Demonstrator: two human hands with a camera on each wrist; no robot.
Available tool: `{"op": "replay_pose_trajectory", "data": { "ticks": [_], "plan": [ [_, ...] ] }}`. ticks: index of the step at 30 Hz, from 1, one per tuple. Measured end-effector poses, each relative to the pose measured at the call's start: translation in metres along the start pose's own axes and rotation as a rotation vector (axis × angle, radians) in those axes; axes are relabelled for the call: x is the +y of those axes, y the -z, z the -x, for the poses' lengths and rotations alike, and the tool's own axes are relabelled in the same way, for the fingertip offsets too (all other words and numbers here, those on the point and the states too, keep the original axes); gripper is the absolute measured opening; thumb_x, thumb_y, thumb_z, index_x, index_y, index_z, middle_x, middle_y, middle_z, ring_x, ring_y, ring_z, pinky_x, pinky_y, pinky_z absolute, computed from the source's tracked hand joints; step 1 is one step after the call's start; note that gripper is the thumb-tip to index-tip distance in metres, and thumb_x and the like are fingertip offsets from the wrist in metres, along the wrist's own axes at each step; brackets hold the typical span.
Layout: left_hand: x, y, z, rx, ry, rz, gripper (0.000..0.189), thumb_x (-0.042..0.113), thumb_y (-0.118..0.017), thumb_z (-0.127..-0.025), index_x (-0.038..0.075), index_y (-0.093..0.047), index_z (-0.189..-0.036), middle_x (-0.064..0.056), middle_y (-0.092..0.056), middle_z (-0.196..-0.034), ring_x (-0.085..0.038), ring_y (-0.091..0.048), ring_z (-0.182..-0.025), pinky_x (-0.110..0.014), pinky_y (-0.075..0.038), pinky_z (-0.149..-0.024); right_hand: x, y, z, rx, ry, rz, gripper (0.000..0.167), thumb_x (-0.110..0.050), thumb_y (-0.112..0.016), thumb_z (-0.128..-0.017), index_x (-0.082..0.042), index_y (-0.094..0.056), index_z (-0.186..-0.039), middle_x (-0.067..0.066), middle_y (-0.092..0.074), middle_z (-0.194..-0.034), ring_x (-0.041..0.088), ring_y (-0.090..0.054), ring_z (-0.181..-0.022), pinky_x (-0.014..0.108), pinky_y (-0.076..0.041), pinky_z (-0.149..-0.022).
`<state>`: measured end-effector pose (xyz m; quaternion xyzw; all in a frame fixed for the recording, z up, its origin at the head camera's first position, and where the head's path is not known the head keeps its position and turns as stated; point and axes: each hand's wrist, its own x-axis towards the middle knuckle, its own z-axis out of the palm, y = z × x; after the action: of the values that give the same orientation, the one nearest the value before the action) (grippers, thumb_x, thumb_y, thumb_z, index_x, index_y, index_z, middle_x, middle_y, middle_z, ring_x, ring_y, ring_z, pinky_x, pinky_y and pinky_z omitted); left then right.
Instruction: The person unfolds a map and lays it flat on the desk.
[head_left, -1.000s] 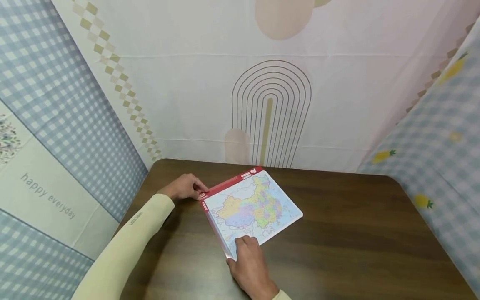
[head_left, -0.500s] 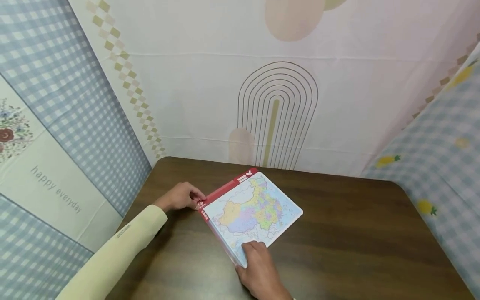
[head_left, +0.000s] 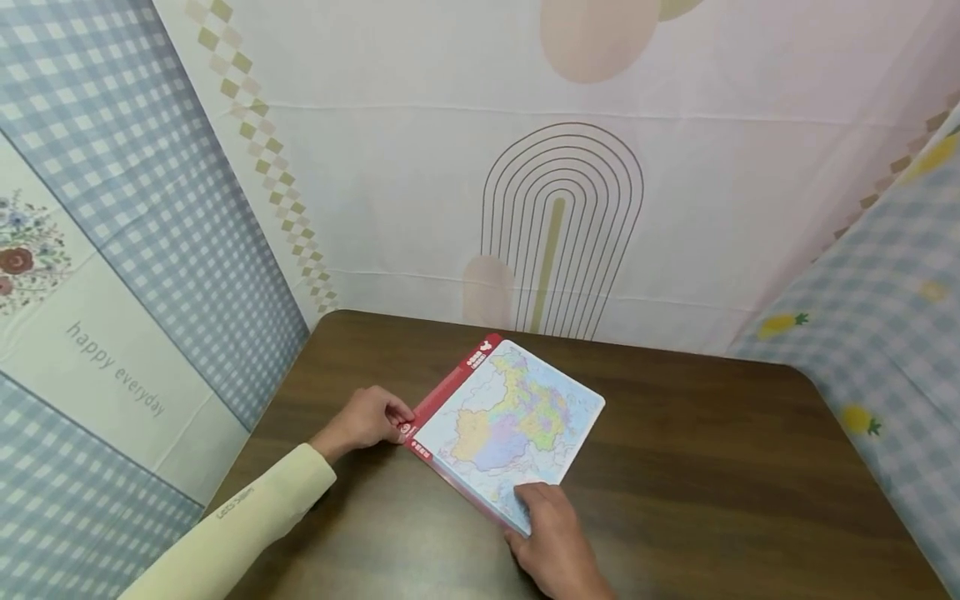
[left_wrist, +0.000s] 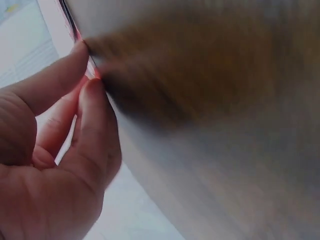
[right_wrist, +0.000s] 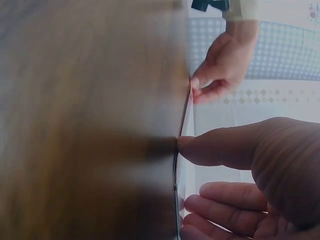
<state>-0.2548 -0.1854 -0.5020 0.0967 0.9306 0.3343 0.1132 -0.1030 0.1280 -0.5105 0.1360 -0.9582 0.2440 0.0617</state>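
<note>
A thin rectangular map of China (head_left: pixel 498 425) with a red header strip lies turned at an angle on the brown table (head_left: pixel 697 467). My left hand (head_left: pixel 367 419) pinches its red left corner between thumb and fingertips, which the left wrist view shows close up. At the near corner, my right hand (head_left: pixel 558 537) holds the map with fingers over the top and the thumb at the edge. Seen edge-on in the right wrist view, the map (right_wrist: pixel 184 117) is a thin line running between the thumb of my right hand (right_wrist: pixel 250 165) and my left hand (right_wrist: pixel 227 60).
A white cloth with arch patterns (head_left: pixel 562 242) hangs behind the table's far edge. Blue checked cloth (head_left: pixel 187 208) hangs at the left, and another checked cloth with pineapples (head_left: pixel 892 333) at the right. The table reaches well past the map on the right.
The map has turned anticlockwise on the table. Its left corner has moved nearer with my left hand, while my right hand has shifted right with the near corner. The head view has shifted slightly.
</note>
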Motion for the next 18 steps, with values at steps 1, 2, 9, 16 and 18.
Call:
{"op": "replay_pose_trajectory", "data": {
  "ticks": [1, 2, 9, 16, 18],
  "plan": [
    [0.003, -0.001, 0.003, 0.005, 0.004, -0.010, 0.026, 0.003, -0.092, -0.075, 0.014, -0.085, -0.097, 0.003, -0.077, -0.089, -0.014, -0.060, -0.079, -0.030, -0.051, -0.073, 0.002, 0.001, 0.000, 0.001, -0.008, 0.005, 0.047, -0.017, -0.098, -0.073, -0.006, -0.073, -0.112, 0.006, -0.074, -0.116, 0.027, -0.067, -0.109, 0.046, -0.056, -0.093],
    [0.005, -0.003, 0.006, 0.010, 0.002, -0.022, 0.026, 0.004, -0.092, -0.075, 0.014, -0.085, -0.098, 0.003, -0.077, -0.089, -0.014, -0.059, -0.079, -0.030, -0.051, -0.073, 0.004, 0.002, 0.001, 0.000, -0.016, 0.009, 0.048, -0.018, -0.098, -0.072, -0.006, -0.073, -0.112, 0.006, -0.074, -0.116, 0.027, -0.067, -0.109, 0.046, -0.056, -0.093],
    [0.017, -0.011, 0.027, 0.034, 0.045, -0.031, 0.027, 0.007, -0.094, -0.076, 0.008, -0.084, -0.101, -0.001, -0.076, -0.090, -0.017, -0.058, -0.078, -0.033, -0.053, -0.073, 0.021, 0.010, 0.001, -0.018, -0.081, -0.023, 0.052, -0.020, -0.099, -0.071, -0.005, -0.075, -0.115, 0.007, -0.076, -0.115, 0.028, -0.067, -0.106, 0.048, -0.056, -0.092],
    [0.018, -0.020, 0.042, 0.066, 0.054, -0.009, 0.027, 0.007, -0.095, -0.075, 0.006, -0.083, -0.099, 0.001, -0.074, -0.083, -0.013, -0.060, -0.074, -0.030, -0.054, -0.070, 0.044, 0.018, -0.003, -0.078, -0.087, -0.065, 0.054, -0.023, -0.099, -0.072, -0.010, -0.075, -0.120, 0.004, -0.075, -0.121, 0.022, -0.067, -0.107, 0.046, -0.056, -0.092],
    [0.018, -0.024, 0.046, 0.073, 0.053, 0.000, 0.026, 0.007, -0.095, -0.074, 0.007, -0.082, -0.096, 0.003, -0.073, -0.081, -0.011, -0.060, -0.072, -0.029, -0.054, -0.069, 0.052, 0.021, -0.004, -0.109, -0.070, -0.072, 0.055, -0.023, -0.098, -0.073, -0.012, -0.074, -0.121, 0.002, -0.075, -0.121, 0.018, -0.066, -0.106, 0.043, -0.056, -0.091]
  ]
}}
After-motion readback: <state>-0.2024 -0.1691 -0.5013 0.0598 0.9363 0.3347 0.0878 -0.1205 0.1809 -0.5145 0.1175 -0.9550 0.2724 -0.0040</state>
